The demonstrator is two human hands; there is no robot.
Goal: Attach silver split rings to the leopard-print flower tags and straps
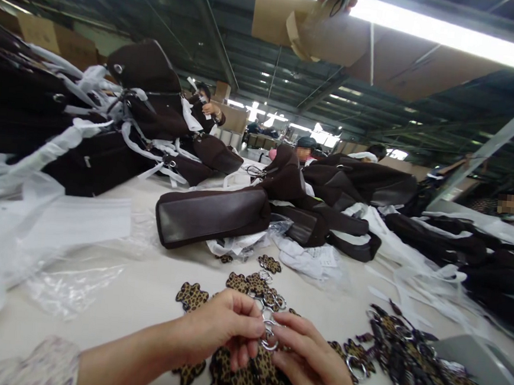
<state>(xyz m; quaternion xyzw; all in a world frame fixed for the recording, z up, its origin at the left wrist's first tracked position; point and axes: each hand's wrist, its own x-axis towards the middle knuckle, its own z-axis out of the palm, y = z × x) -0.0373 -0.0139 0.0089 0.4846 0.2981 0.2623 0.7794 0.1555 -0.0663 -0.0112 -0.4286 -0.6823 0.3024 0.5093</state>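
Observation:
Silvery metal key rings [269, 334] are between my two hands, just above a heap of leopard-print charms. My left hand [229, 324] is closed in a pinch at the left side of the rings. From the right, my right hand [315, 357] closes thumb and fingertips on the rings' other edge. Whether a charm hangs from these rings is hidden by my fingers and the heap. Flat leopard-print charms [246, 378] with dark edges lie under and around both hands. Behind my left hand lies a single charm [190, 296].
Dark brown bags [213, 216] lie across the table's middle, and more bags [144, 89] are piled at left with white wrapping. Clear plastic [76, 285] lies at left. At right are a pile of charms with dark straps [409, 353] and a grey tray [484, 364]. People work farther back.

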